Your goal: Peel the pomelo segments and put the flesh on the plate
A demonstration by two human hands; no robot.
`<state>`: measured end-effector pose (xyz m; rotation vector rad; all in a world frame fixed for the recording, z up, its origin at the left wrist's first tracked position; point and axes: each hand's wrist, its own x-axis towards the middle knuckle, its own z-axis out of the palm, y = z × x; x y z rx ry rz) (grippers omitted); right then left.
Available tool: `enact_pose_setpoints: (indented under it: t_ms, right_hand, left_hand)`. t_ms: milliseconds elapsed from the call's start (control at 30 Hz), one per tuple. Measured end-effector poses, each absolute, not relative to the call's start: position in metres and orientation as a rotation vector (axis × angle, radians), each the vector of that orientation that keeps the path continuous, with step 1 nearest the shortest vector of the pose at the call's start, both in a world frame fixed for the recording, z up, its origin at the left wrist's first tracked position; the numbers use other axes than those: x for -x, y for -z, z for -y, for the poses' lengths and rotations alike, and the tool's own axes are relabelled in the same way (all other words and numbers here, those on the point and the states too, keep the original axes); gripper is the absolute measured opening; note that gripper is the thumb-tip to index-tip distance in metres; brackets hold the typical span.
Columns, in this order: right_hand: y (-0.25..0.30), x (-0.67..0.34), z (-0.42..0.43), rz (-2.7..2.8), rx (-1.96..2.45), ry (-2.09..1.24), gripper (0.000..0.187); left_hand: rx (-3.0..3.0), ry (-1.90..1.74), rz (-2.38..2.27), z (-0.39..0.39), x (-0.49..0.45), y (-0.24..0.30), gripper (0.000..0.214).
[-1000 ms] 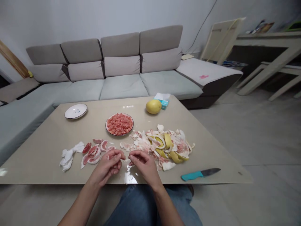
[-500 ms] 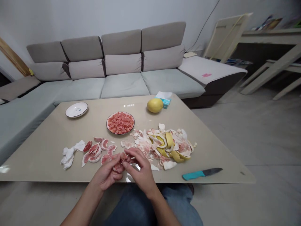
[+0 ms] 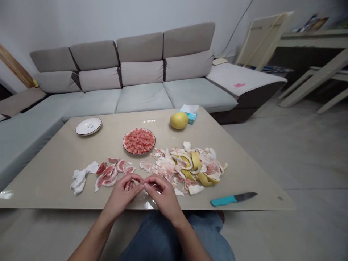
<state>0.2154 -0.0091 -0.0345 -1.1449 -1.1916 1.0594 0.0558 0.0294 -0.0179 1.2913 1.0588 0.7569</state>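
At a table [image 3: 54,174], with a peel heap [image 3: 187,168] at two o'clock and a pulp plate [image 3: 139,141] at twelve, the left hand [image 3: 122,194] is closing on a pink pomelo segment [image 3: 129,185], the right hand [image 3: 163,195] meeting it fingertip to fingertip.

Sofa and low table
A grey sectional sofa [image 3: 143,103] stands behind the beige table [image 3: 46,177], which carries a white plate [image 3: 88,126], a tissue box [image 3: 191,118] and a teal-handled kitchen knife [image 3: 223,201].
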Motion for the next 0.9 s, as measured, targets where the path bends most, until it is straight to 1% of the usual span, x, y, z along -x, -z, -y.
enact_pose_setpoints:
  t_ms: [100,267,400,633,733,900]
  right_hand:
    - [0.037,-0.215,0.010,1.186,1.125,-1.072,0.016]
    - [0.036,-0.213,0.010,1.106,1.053,-1.186,0.019]
    - [0.034,-0.211,0.009,1.031,0.981,-1.265,0.023]
    - [0.040,-0.210,0.008,0.921,0.895,-1.332,0.023]
    - [0.043,-0.208,0.008,0.911,0.867,-1.339,0.024]
    - [0.046,-0.206,0.007,0.879,0.842,-1.349,0.021]
  left_hand:
    - [-1.393,-0.797,-1.134,-0.030,-0.055,0.013,0.023]
    - [-1.474,-0.866,-1.119,-0.028,-0.058,0.010,0.014]
    - [-1.263,-0.850,-1.091,-0.028,-0.058,0.015,0.019]
    - [-0.978,-0.853,-0.980,-0.024,-0.061,0.014,0.032]
    - [-0.898,-0.848,-0.951,-0.023,-0.061,0.013,0.033]
    - [-0.948,-0.807,-0.907,-0.022,-0.061,0.015,0.031]
